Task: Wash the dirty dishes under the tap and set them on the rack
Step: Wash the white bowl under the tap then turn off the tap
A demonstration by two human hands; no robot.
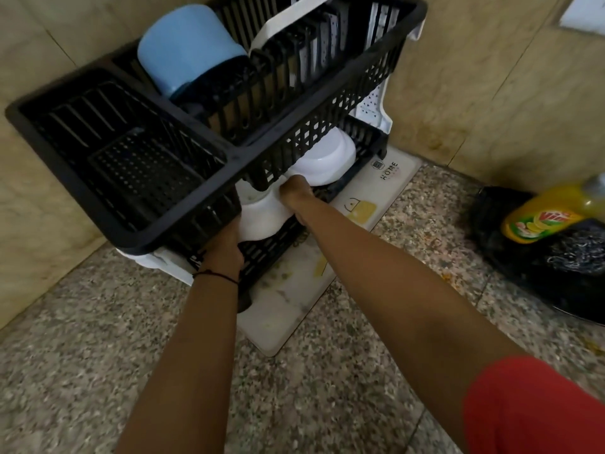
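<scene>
Both hands reach under the top tier of a black two-tier dish rack (183, 204). Left hand (226, 247) curls its fingers around the near edge of a white bowl (262, 217) on the lower tier; right hand (296, 194) grips its far side. A second white bowl (327, 158) lies just behind, tilted. The rack stands on a white mat (294, 306) on a speckled granite desk (98, 355) in a tiled corner.

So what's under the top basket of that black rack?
Two white bowls: one held by both hands, left hand, right hand, another behind it. The top basket hides the rest.
</scene>
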